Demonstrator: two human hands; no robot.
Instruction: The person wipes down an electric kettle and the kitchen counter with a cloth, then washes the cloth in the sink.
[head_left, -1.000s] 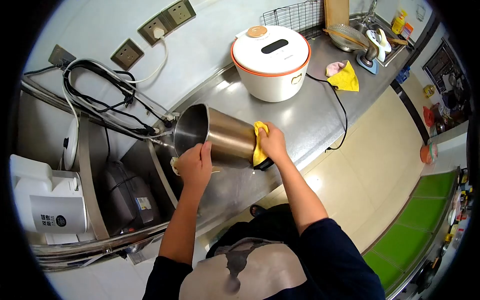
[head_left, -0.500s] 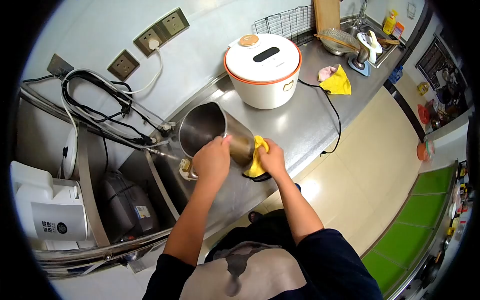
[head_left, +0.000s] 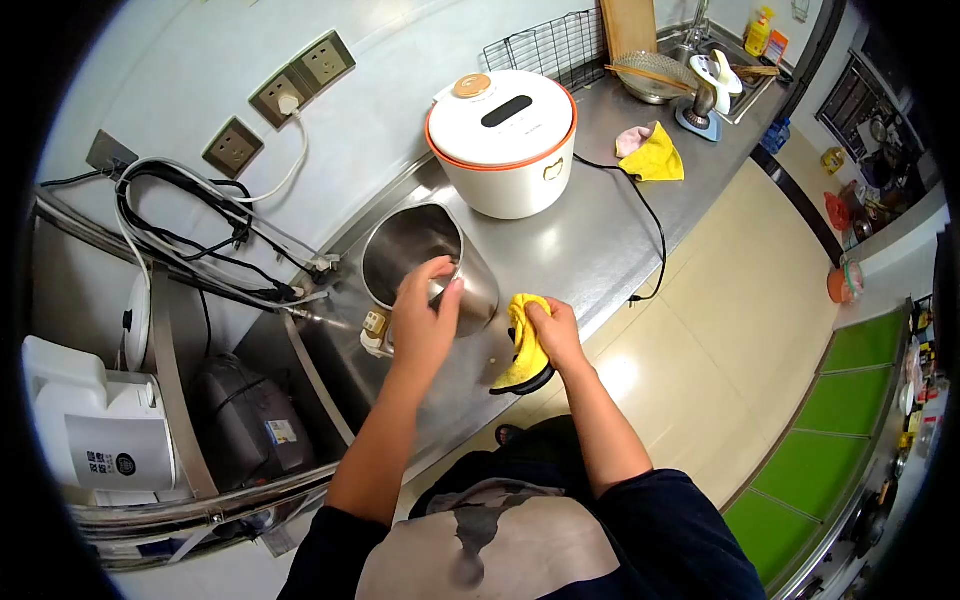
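Observation:
A tall, round stainless steel jug (head_left: 478, 285) stands on the steel counter, its mouth facing up towards me. My left hand (head_left: 425, 325) is at the near side of its rim, thumb and fingers apart and curved; part of the jug's wall is hidden behind it. Close by my left wrist, a small cream and white fitting (head_left: 375, 330) shows against the jug's lower side. My right hand (head_left: 556, 332) pinches a folded yellow cloth (head_left: 524, 360) with a dark edge, which hangs by the counter's front edge, apart from the jug.
A white rice cooker (head_left: 505, 150) with an orange rim stands behind the jug, its black cord (head_left: 655, 225) trailing over the counter edge. Another yellow and pink cloth (head_left: 655, 158) lies further right. Bundled cables (head_left: 190, 215) and an open recess with a grey appliance (head_left: 245, 420) are at left.
The yellow cloth in my right hand has come away from the jug, down towards me. My left hand has loosened from the jug's rim, and the jug stands more upright.

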